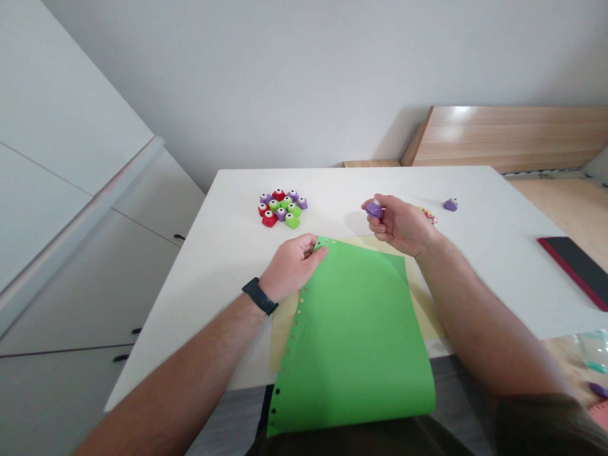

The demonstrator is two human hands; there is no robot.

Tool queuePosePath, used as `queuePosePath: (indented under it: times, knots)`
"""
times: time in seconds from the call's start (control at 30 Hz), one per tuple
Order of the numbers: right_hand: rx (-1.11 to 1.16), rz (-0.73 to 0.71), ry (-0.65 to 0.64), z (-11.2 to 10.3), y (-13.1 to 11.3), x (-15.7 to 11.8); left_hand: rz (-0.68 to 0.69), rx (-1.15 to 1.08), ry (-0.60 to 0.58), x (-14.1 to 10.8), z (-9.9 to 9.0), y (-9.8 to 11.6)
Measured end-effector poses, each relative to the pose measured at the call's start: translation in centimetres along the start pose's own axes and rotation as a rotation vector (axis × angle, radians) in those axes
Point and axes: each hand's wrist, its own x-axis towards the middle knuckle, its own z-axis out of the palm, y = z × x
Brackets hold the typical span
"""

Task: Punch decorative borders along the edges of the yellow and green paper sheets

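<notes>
- A green paper sheet (351, 342), its edge dotted with tiny punched holes, lies under the left hand (292, 266), running toward the person's lap.
- Left hand grips the sheet's top corner between its fingers.
- Right hand (399, 225) clenches a purple craft punch (374, 209) above the table.
- A pale yellow sheet (422, 304) lies beneath the green one, between both hands.
- Beyond the left hand, red, green and purple punches (280, 208) stand clustered.
- Just past the right hand: paper bits (428, 215), 1 more purple punch (451, 204).
- Around the hands: white table (498, 266), white cabinets (61, 253) leftward, black-and-red pad (577, 269) rightward.
</notes>
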Motion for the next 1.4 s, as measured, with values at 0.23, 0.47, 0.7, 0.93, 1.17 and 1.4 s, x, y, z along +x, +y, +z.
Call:
queuePosePath:
  times: [0.23,0.47,0.7,0.93,1.17,1.4]
  knots:
    - [0.008,-0.013,0.105,-1.1,0.4,0.8,-0.015,0.000,-0.018,0.0,0.0,0.3]
    - [0.023,-0.045,0.198,-1.3,0.8,1.3,-0.020,-0.030,-0.018,0.0,0.0,0.4]
    - [0.018,-0.056,0.240,-1.7,1.2,1.6,-0.029,-0.042,-0.011,0.0,0.0,0.7]
    - [0.004,-0.075,0.252,-1.8,1.4,1.8,-0.029,-0.045,-0.022,0.0,0.0,0.7]
    - [0.113,-0.057,0.225,-1.3,0.8,1.5,-0.030,-0.072,-0.028,0.0,0.1,0.6]
    - [0.129,0.001,0.131,-1.1,0.6,1.2,-0.002,0.005,0.001,-0.1,0.1,0.4]
